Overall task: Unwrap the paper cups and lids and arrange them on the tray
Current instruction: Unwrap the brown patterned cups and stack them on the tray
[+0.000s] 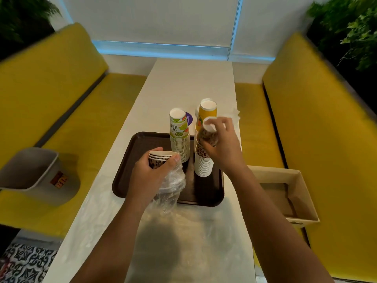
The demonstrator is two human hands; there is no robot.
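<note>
A dark brown tray [130, 170] lies on the white table. On it stand upside-down stacks of paper cups: a green fruit-print stack [179, 137], a brown-patterned stack [203, 164] and, behind that, a yellow-topped stack [208, 109]. My left hand [150, 174] grips a few nested brown-patterned cups [161, 157] together with a clear plastic wrapper [172, 186] that hangs below them. My right hand [221, 139] holds more brown-patterned cups [208, 133] upside down, just above the brown-patterned stack.
Crumpled clear plastic [234, 114] and a purple round item [189, 118] lie behind the stacks. A grey bin [30, 174] sits on the yellow bench at left. An open cardboard box [289, 190] sits on the bench at right.
</note>
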